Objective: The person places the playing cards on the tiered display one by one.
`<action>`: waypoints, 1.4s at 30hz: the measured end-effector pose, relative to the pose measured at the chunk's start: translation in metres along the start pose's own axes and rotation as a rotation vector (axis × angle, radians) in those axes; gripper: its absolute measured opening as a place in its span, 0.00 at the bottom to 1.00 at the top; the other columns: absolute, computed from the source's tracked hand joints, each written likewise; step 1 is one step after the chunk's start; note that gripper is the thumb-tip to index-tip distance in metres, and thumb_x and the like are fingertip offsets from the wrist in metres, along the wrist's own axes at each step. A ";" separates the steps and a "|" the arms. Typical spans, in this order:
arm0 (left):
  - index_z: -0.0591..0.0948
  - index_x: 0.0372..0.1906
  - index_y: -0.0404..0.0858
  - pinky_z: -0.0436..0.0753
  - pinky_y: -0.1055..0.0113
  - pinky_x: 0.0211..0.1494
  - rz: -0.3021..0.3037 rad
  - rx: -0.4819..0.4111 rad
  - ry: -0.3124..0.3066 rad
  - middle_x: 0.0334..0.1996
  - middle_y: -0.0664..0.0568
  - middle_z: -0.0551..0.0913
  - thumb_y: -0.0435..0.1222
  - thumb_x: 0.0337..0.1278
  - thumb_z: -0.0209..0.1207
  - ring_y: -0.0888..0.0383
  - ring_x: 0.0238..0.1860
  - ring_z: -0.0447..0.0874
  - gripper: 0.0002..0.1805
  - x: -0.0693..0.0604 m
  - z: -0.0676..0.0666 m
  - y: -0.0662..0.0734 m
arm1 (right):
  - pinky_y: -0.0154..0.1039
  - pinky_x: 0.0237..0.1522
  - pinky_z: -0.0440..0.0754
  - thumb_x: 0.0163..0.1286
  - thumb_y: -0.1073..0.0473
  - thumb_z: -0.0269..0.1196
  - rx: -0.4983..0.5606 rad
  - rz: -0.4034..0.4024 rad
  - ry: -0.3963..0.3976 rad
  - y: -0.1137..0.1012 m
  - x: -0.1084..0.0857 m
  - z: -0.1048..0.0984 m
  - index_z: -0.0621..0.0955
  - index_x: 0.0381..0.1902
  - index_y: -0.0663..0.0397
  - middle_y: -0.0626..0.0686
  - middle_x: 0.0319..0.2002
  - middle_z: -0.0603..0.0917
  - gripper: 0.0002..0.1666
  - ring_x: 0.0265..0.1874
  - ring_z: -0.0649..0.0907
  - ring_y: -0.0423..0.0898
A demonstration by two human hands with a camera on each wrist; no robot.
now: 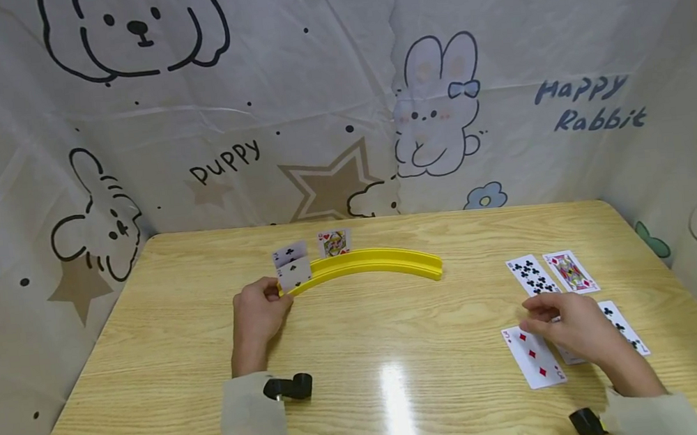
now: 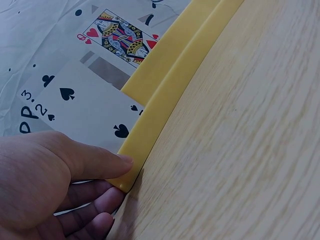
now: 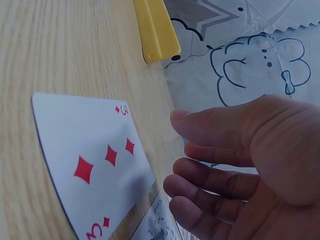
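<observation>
A curved yellow card holder point(image 1: 378, 260) stands on the table, and my left hand point(image 1: 260, 317) pinches its left end between thumb and fingers. Upright in that end is a two of spades point(image 2: 95, 105), with a three of clubs point(image 1: 289, 251) partly hidden behind it. Further along the holder stands a queen of hearts point(image 1: 335, 242). My right hand point(image 1: 576, 325) hovers over the cards at the right, fingers loosely bent and nothing between them. Closest to its fingertips lies the three of diamonds point(image 3: 100, 150), face up and apart from the thumb.
Beyond the right hand lie a clubs card point(image 1: 531, 271) and a red face card with diamonds point(image 1: 571, 272). Another clubs card point(image 1: 624, 327) shows to its right, and one card point(image 1: 570, 356) is mostly hidden under the hand. A printed cloth point(image 1: 313, 109) hangs behind the table point(image 1: 398, 339).
</observation>
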State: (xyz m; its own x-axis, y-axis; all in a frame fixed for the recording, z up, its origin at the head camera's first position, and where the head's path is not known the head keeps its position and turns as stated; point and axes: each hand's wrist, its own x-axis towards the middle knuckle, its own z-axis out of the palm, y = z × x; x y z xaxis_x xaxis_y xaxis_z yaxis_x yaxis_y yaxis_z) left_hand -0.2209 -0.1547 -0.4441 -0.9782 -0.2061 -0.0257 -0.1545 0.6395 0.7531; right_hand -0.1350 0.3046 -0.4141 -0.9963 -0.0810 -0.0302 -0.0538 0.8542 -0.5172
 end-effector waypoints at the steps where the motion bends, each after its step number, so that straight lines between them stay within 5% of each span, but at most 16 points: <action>1: 0.83 0.55 0.31 0.80 0.56 0.46 0.000 0.001 -0.001 0.42 0.41 0.83 0.33 0.56 0.68 0.49 0.42 0.80 0.21 0.000 0.000 0.000 | 0.42 0.34 0.78 0.61 0.57 0.74 -0.005 0.005 0.000 0.001 0.000 0.000 0.84 0.46 0.68 0.48 0.33 0.86 0.22 0.33 0.83 0.46; 42: 0.82 0.55 0.30 0.80 0.56 0.46 0.010 -0.007 -0.004 0.42 0.41 0.83 0.32 0.56 0.68 0.49 0.42 0.80 0.21 0.000 0.000 -0.002 | 0.43 0.33 0.75 0.59 0.63 0.73 -0.086 0.070 -0.063 0.010 -0.005 0.007 0.85 0.42 0.68 0.49 0.31 0.82 0.16 0.30 0.77 0.46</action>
State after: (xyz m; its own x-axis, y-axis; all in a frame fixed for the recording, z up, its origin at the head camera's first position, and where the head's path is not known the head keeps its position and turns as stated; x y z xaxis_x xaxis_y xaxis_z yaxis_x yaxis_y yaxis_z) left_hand -0.2202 -0.1556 -0.4457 -0.9803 -0.1967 -0.0204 -0.1435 0.6366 0.7578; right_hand -0.1300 0.3095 -0.4255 -0.9917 -0.0490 -0.1187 0.0078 0.8997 -0.4365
